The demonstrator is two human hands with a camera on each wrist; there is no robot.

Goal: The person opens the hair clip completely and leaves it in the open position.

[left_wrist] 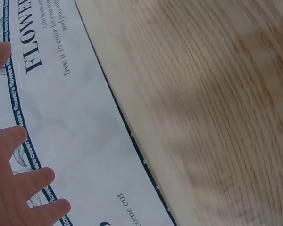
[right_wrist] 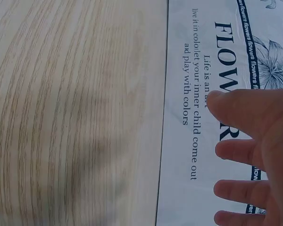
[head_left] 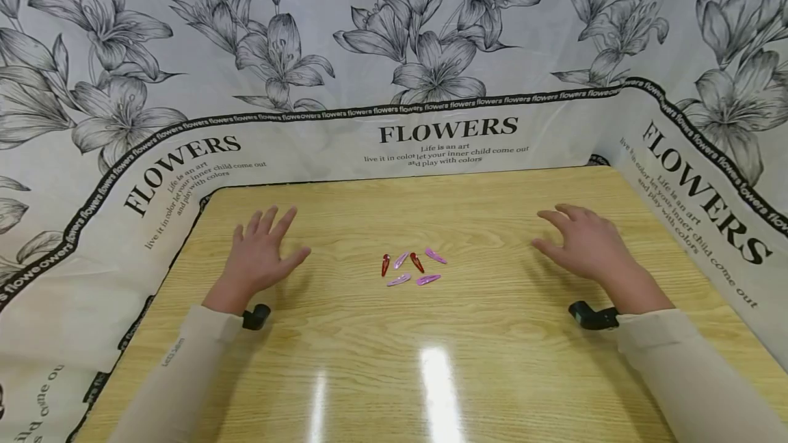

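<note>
A glossy, grained wooden table [head_left: 345, 354] carries six small hair clips [head_left: 401, 260] in a loose group — two red clips [head_left: 385, 266] and four pinkish clips [head_left: 429, 279] — and shows bright streaks of reflected light [head_left: 440, 388]

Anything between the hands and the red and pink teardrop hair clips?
Nothing visible: only yellowish wood-grain tabletop lies between left hand, right hand and the red teardrop clips and pink teardrop clips.

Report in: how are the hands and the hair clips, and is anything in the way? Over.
Left grip and right grip empty. Six snap hair clips, two red, four pinkish, on wood-grain tabletop between them. Nothing visible in the way.
</note>
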